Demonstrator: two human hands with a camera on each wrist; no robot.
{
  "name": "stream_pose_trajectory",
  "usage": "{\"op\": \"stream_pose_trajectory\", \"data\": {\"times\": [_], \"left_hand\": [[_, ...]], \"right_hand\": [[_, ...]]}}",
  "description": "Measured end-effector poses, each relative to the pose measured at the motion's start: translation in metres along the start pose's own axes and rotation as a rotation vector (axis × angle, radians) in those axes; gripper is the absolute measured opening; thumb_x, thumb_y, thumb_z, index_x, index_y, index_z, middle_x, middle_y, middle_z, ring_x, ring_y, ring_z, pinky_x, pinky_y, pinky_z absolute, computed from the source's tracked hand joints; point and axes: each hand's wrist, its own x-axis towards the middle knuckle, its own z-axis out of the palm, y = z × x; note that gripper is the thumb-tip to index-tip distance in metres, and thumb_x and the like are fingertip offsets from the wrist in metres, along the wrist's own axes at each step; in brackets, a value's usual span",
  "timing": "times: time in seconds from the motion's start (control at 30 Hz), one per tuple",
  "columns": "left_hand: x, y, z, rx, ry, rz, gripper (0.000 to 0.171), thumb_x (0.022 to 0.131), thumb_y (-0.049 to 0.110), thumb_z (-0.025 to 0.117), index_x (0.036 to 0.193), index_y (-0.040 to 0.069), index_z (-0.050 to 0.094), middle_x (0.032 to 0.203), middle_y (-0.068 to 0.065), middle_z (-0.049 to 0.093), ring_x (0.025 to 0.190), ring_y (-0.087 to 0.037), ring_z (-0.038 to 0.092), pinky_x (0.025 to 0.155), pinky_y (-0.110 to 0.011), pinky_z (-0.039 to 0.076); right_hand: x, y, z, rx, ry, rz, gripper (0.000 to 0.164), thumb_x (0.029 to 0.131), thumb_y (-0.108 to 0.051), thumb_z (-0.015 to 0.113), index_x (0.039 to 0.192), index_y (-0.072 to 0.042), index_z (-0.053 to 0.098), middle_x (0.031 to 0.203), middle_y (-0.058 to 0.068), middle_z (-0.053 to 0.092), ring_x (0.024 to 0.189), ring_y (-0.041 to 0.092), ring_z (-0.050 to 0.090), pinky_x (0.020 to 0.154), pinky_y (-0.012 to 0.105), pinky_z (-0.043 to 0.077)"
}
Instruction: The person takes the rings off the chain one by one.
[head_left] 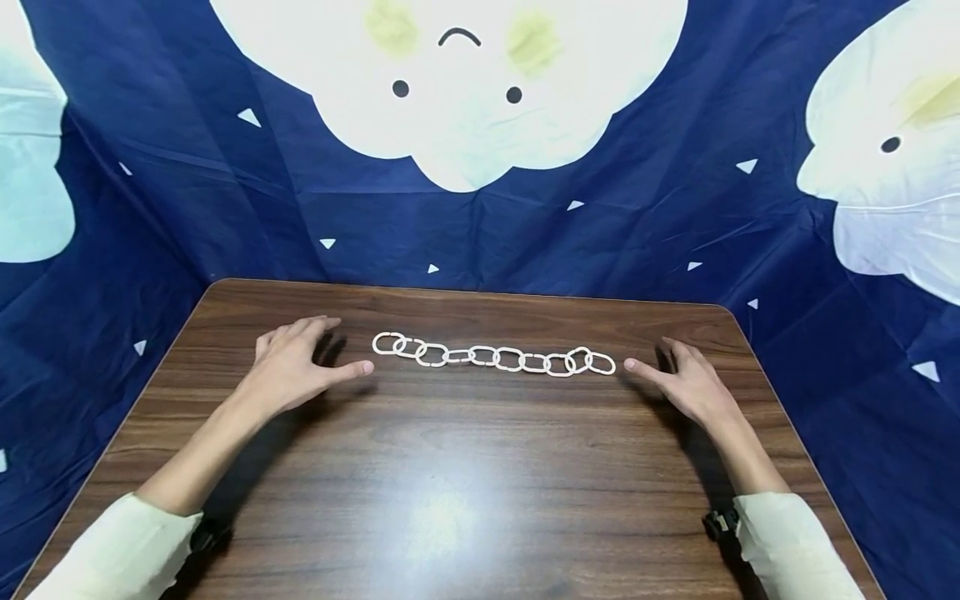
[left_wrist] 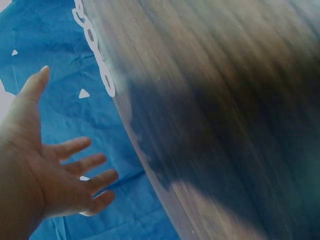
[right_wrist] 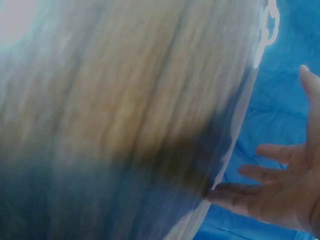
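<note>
On the near side of the white link chain [head_left: 496, 358], low to its left and right, two pale sleeves [head_left: 120, 550] reach forward, with a dark wrist device [head_left: 722, 523] just beyond each cuff. Between the sleeves, directly nearer than the chain's middle, a bright glare spot [head_left: 442, 521] lies on the dark brown wood-grain table [head_left: 480, 433].

Farther up, the left hand [head_left: 296, 367] is just beside the chain's left end, released, its thumb stretched toward the end link and its fingers loosely extended. The right hand [head_left: 693, 379] mirrors it at the chain's right end — also released, thumb near the last link, fingers spread. Each hand casts a shadow on the wood, and both are apart from the chain.

The chain itself lies on the table between the hands, its oval links strung in a slightly wavy line running from side to side.

Beyond the chain comes the table's far edge, then a navy fabric backdrop [head_left: 225, 217] printed with white clouds [head_left: 480, 133] — dot-eyed — and small white triangles [head_left: 327, 243].
</note>
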Motion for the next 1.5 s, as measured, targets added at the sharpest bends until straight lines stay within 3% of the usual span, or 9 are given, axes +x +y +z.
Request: {"op": "stream_pose_trajectory", "data": {"times": [0.3,0.63,0.83,1.0,1.27,1.4,1.5], "left_hand": [[0.003,0.015,0.004,-0.024,-0.023,0.029,0.105,0.090,0.083,0.076,0.160,0.006,0.057,0.165,-0.027,0.056,0.152,-0.059,0.046,0.122,-0.075,0.026],[0.005,0.029,0.021,-0.083,-0.026,0.066,0.074,0.097,0.058,0.084,0.150,0.008,0.068,0.157,-0.021,0.066,0.153,-0.047,0.055,0.123,-0.071,0.033],[0.010,0.041,0.032,-0.143,-0.060,0.074,0.066,0.096,0.052,0.087,0.146,0.010,0.073,0.154,-0.019,0.070,0.150,-0.045,0.060,0.124,-0.071,0.037],[0.019,0.060,0.034,-0.198,-0.057,0.077,0.060,0.097,0.053,0.085,0.139,0.011,0.077,0.144,-0.014,0.076,0.140,-0.044,0.066,0.121,-0.067,0.046],[0.031,0.086,0.042,-0.276,-0.025,0.091,0.036,0.101,0.046,0.083,0.121,0.016,0.084,0.117,-0.004,0.084,0.110,-0.030,0.073,0.099,-0.053,0.058],[0.033,0.095,0.048,-0.328,-0.017,0.112,0.024,0.103,0.040,0.082,0.115,0.020,0.086,0.111,0.000,0.085,0.108,-0.024,0.077,0.100,-0.051,0.060],[0.034,0.100,0.056,-0.366,-0.021,0.135,0.024,0.104,0.034,0.081,0.118,0.016,0.085,0.110,0.000,0.086,0.107,-0.021,0.080,0.100,-0.049,0.062]], "right_hand": [[-0.004,-0.009,-0.002,0.007,-0.015,-0.022,0.117,0.097,-0.085,0.066,0.172,0.001,0.037,0.174,0.036,0.040,0.163,0.059,0.035,0.128,0.077,0.033],[-0.006,-0.020,0.002,0.072,-0.014,-0.070,0.089,0.102,-0.067,0.074,0.160,-0.002,0.056,0.161,0.029,0.062,0.152,0.053,0.054,0.124,0.070,0.043],[-0.005,-0.024,0.005,0.094,0.008,-0.104,0.073,0.104,-0.058,0.076,0.153,-0.004,0.065,0.153,0.024,0.070,0.148,0.048,0.060,0.123,0.067,0.046],[-0.001,-0.029,0.004,0.096,0.008,-0.114,0.069,0.105,-0.055,0.076,0.150,-0.004,0.068,0.150,0.025,0.071,0.145,0.049,0.062,0.120,0.067,0.048],[0.003,-0.031,0.005,0.076,0.004,-0.124,0.065,0.105,-0.053,0.076,0.148,-0.004,0.070,0.146,0.025,0.074,0.140,0.048,0.065,0.116,0.067,0.051],[0.004,-0.032,0.006,0.084,0.014,-0.129,0.063,0.105,-0.054,0.076,0.146,-0.005,0.072,0.142,0.024,0.076,0.136,0.046,0.068,0.113,0.065,0.053],[0.003,-0.032,0.006,0.091,0.012,-0.128,0.062,0.106,-0.053,0.076,0.145,-0.005,0.072,0.141,0.025,0.076,0.134,0.046,0.069,0.112,0.065,0.053]]}}
